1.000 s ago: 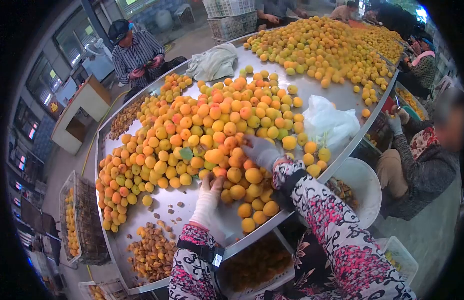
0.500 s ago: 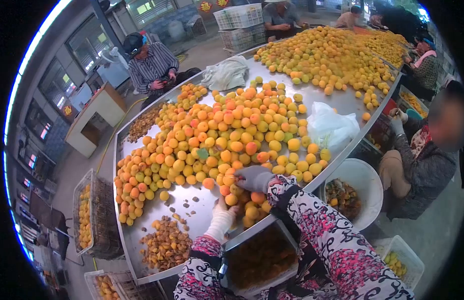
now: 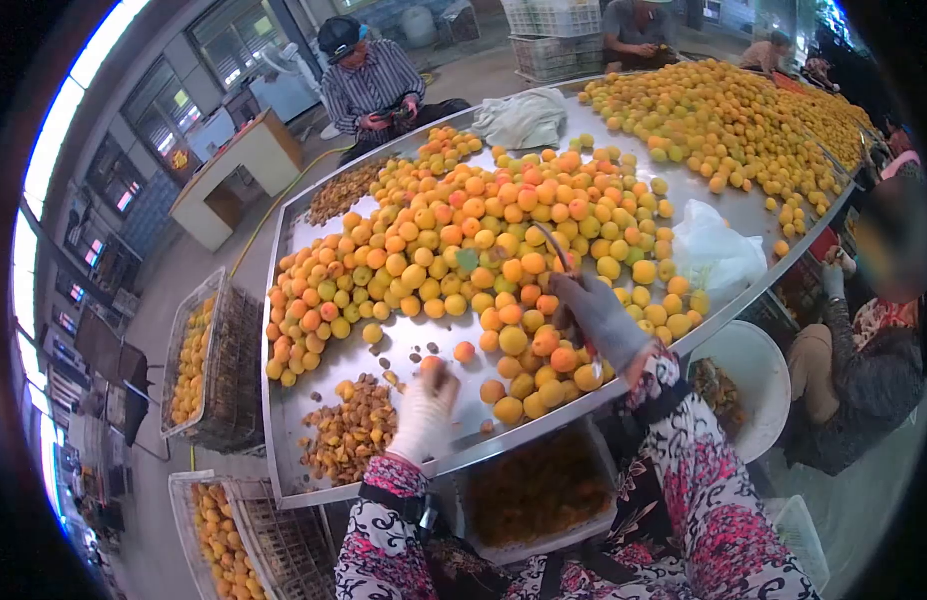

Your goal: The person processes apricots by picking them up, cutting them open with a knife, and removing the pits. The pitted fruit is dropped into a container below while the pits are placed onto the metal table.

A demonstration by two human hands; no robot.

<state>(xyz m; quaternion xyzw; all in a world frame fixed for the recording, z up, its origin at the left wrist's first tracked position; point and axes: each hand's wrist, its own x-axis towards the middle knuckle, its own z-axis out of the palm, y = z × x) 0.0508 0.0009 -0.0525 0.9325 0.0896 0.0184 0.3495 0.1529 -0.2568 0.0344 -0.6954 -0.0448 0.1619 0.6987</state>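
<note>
My left hand (image 3: 425,415), in a whitish glove or wrap, is over the metal table's near side, right of a pile of brown pits and orange scraps (image 3: 349,430). Its fingers are curled and blurred around what looks like an orange apricot (image 3: 431,363). My right hand (image 3: 596,318), gloved in grey, is closed around a slim knife (image 3: 552,243) with a curved blade pointing up and away. Below and around that hand lie loose apricots (image 3: 529,365), joined to the large apricot heap (image 3: 414,250). The knife's handle is mostly hidden by my glove.
Below the table's near rim (image 3: 504,443) stands a bin of dark contents (image 3: 534,490). A white bucket (image 3: 749,385) is at right, crates of apricots (image 3: 209,350) at left. A plastic bag (image 3: 719,250) and cloth (image 3: 524,118) lie on the table. Several people sit around it.
My left hand has moved left, away from the apricots, toward the pile of pits. My right hand has lifted and turned, showing the knife blade. The view has shifted.
</note>
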